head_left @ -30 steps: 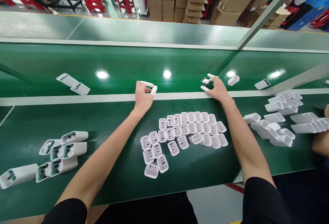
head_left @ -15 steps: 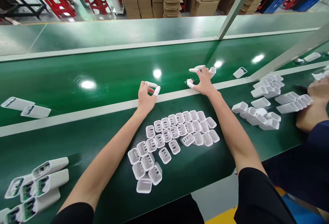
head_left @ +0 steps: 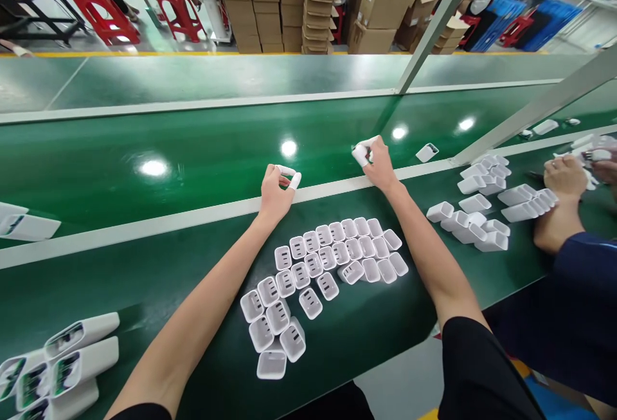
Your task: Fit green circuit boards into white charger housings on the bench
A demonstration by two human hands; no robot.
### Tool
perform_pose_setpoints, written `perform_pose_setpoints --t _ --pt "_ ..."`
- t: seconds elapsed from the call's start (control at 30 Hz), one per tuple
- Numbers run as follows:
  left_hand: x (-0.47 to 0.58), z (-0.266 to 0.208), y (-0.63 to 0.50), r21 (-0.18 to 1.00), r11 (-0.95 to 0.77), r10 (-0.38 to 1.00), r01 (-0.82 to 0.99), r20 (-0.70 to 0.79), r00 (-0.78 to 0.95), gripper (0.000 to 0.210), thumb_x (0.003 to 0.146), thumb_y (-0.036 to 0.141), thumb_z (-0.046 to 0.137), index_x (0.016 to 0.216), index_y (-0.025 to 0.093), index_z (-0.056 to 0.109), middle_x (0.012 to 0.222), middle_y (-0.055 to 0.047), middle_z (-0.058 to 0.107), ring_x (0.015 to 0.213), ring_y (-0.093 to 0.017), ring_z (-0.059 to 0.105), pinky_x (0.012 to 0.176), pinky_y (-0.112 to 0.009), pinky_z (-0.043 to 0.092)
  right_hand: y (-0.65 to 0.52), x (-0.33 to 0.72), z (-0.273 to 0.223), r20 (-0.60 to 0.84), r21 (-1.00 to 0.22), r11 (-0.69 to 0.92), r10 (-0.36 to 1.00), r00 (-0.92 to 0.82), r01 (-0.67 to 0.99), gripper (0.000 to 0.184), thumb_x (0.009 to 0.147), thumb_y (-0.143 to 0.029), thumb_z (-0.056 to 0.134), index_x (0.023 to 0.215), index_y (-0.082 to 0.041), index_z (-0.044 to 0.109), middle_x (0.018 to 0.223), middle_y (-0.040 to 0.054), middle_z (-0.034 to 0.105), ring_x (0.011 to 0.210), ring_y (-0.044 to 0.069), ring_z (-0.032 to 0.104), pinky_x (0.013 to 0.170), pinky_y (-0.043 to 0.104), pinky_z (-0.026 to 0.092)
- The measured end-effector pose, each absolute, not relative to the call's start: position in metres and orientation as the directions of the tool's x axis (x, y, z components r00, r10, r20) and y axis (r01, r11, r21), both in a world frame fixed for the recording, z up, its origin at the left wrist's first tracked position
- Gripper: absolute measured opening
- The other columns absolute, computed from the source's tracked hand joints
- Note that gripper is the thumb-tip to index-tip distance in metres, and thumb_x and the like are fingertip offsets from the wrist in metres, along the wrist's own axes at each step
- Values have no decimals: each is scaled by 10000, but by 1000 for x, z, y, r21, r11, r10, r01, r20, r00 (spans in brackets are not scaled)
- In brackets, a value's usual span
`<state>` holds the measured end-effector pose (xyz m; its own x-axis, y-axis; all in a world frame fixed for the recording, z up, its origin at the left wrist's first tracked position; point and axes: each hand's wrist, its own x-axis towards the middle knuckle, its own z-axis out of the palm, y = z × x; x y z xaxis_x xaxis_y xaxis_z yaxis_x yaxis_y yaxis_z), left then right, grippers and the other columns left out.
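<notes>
White finger covers are on both my hands. My left hand [head_left: 279,190] hovers at the belt's near rail, thumb and forefinger curled into a ring with their tips together and nothing visible between them. Over the green belt [head_left: 216,150], my right hand [head_left: 378,159] pinches a small electronic part, mostly hidden by the fingertips. Between my forearms, several open white plastic housings [head_left: 313,264] with slots inside stand in uneven rows on the dark green bench [head_left: 207,317].
Housings with green circuit boards [head_left: 67,368] lie at lower left. Two more white housings [head_left: 33,227] rest on the belt's left, another [head_left: 427,152] on its right. A slanted metal post [head_left: 434,34] crosses behind. Right, a co-worker's hand [head_left: 566,175] is near grouped housings [head_left: 482,227].
My right fingers have closed over the small electronic part that showed beside the thumb. My left hand keeps its curled shape. The view has tilted up slightly, and the belt housings have shifted left.
</notes>
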<state>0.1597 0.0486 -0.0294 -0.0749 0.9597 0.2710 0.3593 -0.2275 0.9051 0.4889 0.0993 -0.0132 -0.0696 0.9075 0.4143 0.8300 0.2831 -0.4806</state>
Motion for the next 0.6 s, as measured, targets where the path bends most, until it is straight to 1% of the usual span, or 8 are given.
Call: perform_pose_setpoints --t 0.1,0.2,0.27,0.37,0.43,0.47,0.53,0.6 --pt "160 -31 49 904 -232 959 360 274 -69 73 994 225 791 957 221 728 1101 -45 660 821 -152 666 809 -352 590 111 501 -1 483 -698 236 852 201 676 662 1151 -700 167 1432 -269 584 1382 157 686 1205 305 723 1002 479 594" --pt "161 -32 50 905 -235 960 356 273 -61 67 992 232 793 962 223 733 1090 -42 658 812 -149 662 800 -350 590 125 516 3 367 -899 179 804 468 399 803 1081 -832 54 1360 -302 589 1296 124 710 1096 277 781 875 431 625" --pt "161 -32 51 907 -230 962 354 267 -57 71 992 240 796 959 222 735 1092 -42 658 804 -147 661 790 -349 588 130 524 1 274 -946 135 818 505 294 865 1020 -934 67 1263 -307 610 1134 94 716 915 251 764 774 404 624" --pt "161 -33 51 909 -220 965 354 255 -54 81 992 259 803 960 223 737 1088 -40 659 801 -147 663 793 -351 589 126 529 -4 190 -964 80 875 445 256 881 977 -1001 142 1155 -295 638 852 35 648 632 200 599 639 383 601" --pt "162 -33 51 907 -221 965 358 257 -55 80 992 263 799 962 226 735 1083 -39 662 803 -149 666 794 -351 588 119 527 -6 159 -959 52 912 378 278 830 970 -1002 289 1143 -284 670 775 3 617 555 173 509 597 376 588" --pt "162 -34 51 906 -225 964 359 261 -56 77 992 262 794 962 227 733 1087 -40 667 807 -150 668 796 -351 588 115 525 -7 145 -954 40 930 338 298 786 943 -992 432 1152 -279 688 780 -4 632 551 163 502 599 374 589" --pt "162 -34 50 901 -237 960 364 275 -55 75 992 257 787 958 228 727 1097 -42 674 817 -154 673 805 -356 591 109 519 -8 126 -934 25 957 263 357 748 804 -909 756 1183 -266 719 871 4 705 612 162 565 658 384 613" --pt "163 -35 50 893 -248 958 374 285 -44 79 995 258 782 958 230 719 1103 -43 673 829 -160 676 825 -369 598 105 511 -6 122 -908 30 973 195 418 771 641 -772 965 1165 -249 752 990 38 774 756 199 668 787 424 646"
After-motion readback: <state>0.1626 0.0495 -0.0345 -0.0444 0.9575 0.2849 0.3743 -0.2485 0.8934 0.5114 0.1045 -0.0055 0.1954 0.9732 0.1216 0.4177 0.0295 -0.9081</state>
